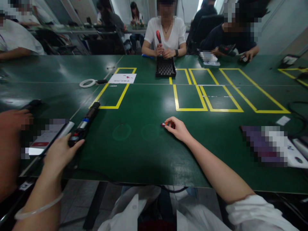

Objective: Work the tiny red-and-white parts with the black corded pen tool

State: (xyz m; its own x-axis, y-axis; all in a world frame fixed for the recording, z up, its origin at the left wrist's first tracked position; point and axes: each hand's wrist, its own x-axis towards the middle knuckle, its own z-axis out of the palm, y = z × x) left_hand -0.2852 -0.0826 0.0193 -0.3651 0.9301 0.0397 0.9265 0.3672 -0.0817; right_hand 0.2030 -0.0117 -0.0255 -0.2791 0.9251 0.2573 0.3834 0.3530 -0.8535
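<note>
My left hand is at the near end of a black electric screwdriver with a blue band, lying on the green table. Its thumb is spread away from the fingers, with the tool's end between them; whether they touch it I cannot tell. The other fingers are partly hidden. Near the table's middle, my right hand is closed in a pinch on a small red and black piece. My fingers cover most of that piece, so its kind does not show.
Yellow tape outlines mark the table. A person opposite holds a red-handled screwdriver over a black tray. A printed card and a white cable coil lie ahead. A neighbour's arm reaches in at left.
</note>
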